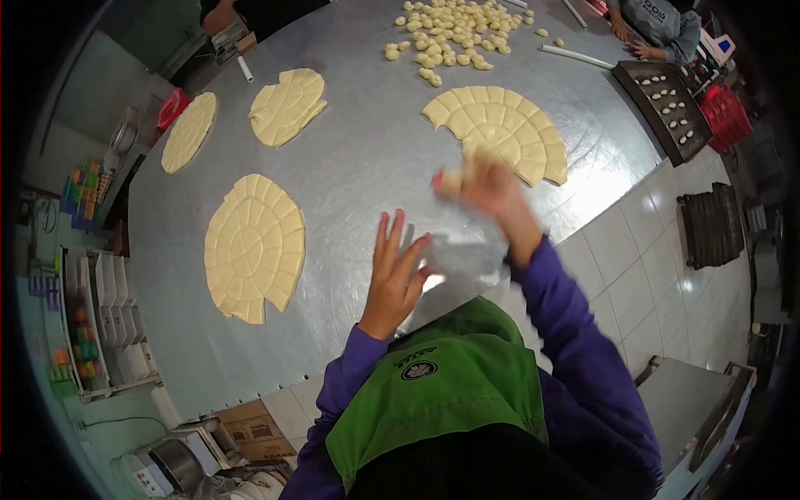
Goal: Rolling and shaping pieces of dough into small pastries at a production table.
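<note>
My left hand (390, 287) is over the near edge of the metal table (358, 167), its fingers spread and nothing in them. To its right, my right hand (496, 193) is smeared by motion, just in front of a scored dough sheet (504, 125). A pale dough piece (452, 181) shows between its fingers, partly blurred. That sheet is cut into wedges and blocks, and its near left part is gone. On the left lies a round scored dough sheet (254, 246) with a notch at its near edge.
Two more dough sheets, one folded (287, 107) and one oval (190, 133), lie at the far left. Many small dough rolls (450, 35) are heaped at the back. A dark tray (664, 108) holding dough pieces stands at the right edge, near another person's hands (637, 42).
</note>
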`<state>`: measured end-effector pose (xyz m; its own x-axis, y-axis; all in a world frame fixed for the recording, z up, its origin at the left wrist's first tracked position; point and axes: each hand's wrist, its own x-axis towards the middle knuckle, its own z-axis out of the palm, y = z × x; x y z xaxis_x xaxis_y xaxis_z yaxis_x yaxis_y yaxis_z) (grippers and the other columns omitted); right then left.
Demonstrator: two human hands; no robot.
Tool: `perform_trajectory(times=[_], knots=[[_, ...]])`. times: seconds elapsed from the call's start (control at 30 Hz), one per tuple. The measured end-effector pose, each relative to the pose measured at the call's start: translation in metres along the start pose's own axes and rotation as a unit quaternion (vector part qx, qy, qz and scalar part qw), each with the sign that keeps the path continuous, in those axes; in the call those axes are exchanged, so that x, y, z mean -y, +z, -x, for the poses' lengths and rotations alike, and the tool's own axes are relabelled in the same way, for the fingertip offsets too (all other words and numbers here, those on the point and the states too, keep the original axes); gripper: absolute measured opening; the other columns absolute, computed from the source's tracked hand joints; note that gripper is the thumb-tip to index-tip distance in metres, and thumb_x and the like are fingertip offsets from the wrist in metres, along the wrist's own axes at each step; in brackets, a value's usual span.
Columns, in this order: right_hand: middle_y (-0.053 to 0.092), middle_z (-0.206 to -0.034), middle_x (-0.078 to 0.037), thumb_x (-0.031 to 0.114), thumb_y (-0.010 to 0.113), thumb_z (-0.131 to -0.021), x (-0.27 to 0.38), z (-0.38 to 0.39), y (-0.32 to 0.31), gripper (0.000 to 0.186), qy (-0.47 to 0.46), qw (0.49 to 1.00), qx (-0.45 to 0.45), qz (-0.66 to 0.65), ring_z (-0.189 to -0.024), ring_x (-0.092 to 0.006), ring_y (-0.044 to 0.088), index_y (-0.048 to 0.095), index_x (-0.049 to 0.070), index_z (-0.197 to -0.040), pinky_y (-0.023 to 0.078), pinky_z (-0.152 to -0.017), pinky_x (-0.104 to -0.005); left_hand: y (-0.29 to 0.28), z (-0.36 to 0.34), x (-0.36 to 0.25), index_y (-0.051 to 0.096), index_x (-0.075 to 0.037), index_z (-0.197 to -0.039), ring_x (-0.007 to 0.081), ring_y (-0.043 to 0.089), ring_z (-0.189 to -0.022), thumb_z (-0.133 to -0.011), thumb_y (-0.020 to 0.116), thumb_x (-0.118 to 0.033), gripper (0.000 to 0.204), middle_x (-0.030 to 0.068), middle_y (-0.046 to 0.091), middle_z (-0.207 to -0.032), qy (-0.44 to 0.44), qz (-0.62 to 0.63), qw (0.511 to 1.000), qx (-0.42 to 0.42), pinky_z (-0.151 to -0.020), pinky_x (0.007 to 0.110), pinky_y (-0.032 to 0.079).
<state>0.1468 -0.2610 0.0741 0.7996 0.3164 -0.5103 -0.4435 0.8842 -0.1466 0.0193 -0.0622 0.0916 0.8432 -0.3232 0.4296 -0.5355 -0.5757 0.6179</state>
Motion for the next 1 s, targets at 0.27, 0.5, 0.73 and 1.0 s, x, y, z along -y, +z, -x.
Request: perform_trajectory(times=[0.27, 0.5, 0.73, 1.0], knots=[[0.047, -0.122, -0.026, 0.044, 0.046, -0.090, 0.166, 0.004, -0.010, 0.054, -0.383, 0.647, -0.205, 0.627, -0.097, -0.0401, 0.057, 0.055, -0.006, -0.108, 0.046, -0.086, -0.0451, -0.005, 0.055, 0.022, 0.054, -0.006, -0.118, 0.0391, 0.015, -0.135, -0.088, 0.056, -0.015, 0.032, 0.0186, 0.025, -0.145, -0.145, -0.004, 0.989, -0.016, -0.107, 0.048, 0.019], [0.063, -0.077, -0.014, 0.033, 0.063, -0.079, 0.141, 0.011, -0.111, 0.036, -0.365, 0.234, -0.412, 0.801, -0.077, -0.0255, 0.061, 0.065, -0.003, -0.077, 0.049, -0.064, -0.0371, -0.017, 0.082, 0.035, 0.055, -0.005, -0.116, 0.0368, 0.018, -0.135, -0.091, 0.049, -0.015, 0.027, 0.0155, 0.029, -0.143, -0.231, -0.013, 0.971, -0.068, -0.107, 0.047, 0.019], [0.057, -0.072, -0.005, 0.007, 0.064, -0.071, 0.150, 0.015, -0.108, 0.015, -0.429, 0.733, -0.346, 0.399, -0.064, -0.0133, 0.054, 0.062, -0.002, -0.082, 0.044, -0.056, -0.0259, -0.017, 0.050, 0.032, 0.056, -0.006, -0.111, 0.0360, 0.019, -0.134, -0.089, 0.051, -0.012, 0.024, 0.0149, 0.030, -0.142, -0.208, -0.006, 0.975, -0.074, -0.106, 0.046, 0.021], [0.064, -0.092, -0.012, 0.003, 0.056, -0.077, 0.120, 0.117, -0.167, 0.035, -0.404, 0.672, -0.334, 0.523, -0.076, -0.0142, 0.059, 0.059, -0.002, -0.112, 0.049, -0.066, -0.0258, -0.010, 0.037, 0.037, 0.058, -0.006, -0.111, 0.0342, 0.025, -0.133, -0.087, 0.052, -0.008, 0.025, 0.0147, 0.035, -0.138, -0.170, 0.015, 0.985, -0.004, -0.106, 0.043, 0.025]])
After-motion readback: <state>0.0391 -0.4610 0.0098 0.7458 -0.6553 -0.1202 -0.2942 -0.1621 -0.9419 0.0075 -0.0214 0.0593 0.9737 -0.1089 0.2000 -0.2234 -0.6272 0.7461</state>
